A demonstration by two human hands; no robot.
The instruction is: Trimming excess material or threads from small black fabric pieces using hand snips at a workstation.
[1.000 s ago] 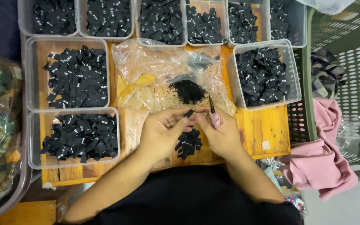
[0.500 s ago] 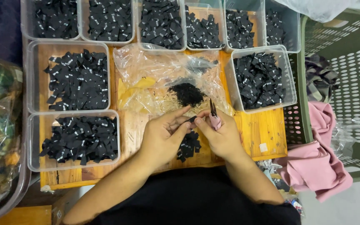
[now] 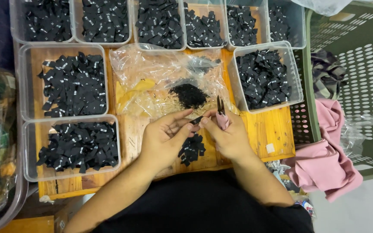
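A: What do the hands hold?

B: The left hand (image 3: 162,138) pinches one small black label (image 3: 196,120) between thumb and fingertips. The right hand (image 3: 229,136) meets it there, its fingers on the same label, and it also clasps small snips (image 3: 221,111) with a pink handle, blades pointing up and away from the body.

A: So both are closed on something?

B: Yes. The left grasps the label; the right is clenched around the snips and touches the label's other end.

A: Where is the label?

B: Just above the wooden board (image 3: 273,129), between the two hands, near the front edge of a clear bag (image 3: 152,82). A dark heap of trimmings (image 3: 188,95) lies on that bag, just beyond the fingers.

A: And below the hands?

B: A small pile of labels (image 3: 191,149) sits on the board, between the wrists.

A: Around them?

B: Clear tubs of black labels: one on the right (image 3: 264,77), two on the left (image 3: 72,84), a row along the top. A green basket (image 3: 359,86) stands at far right, with pink cloth (image 3: 324,159) beside it.
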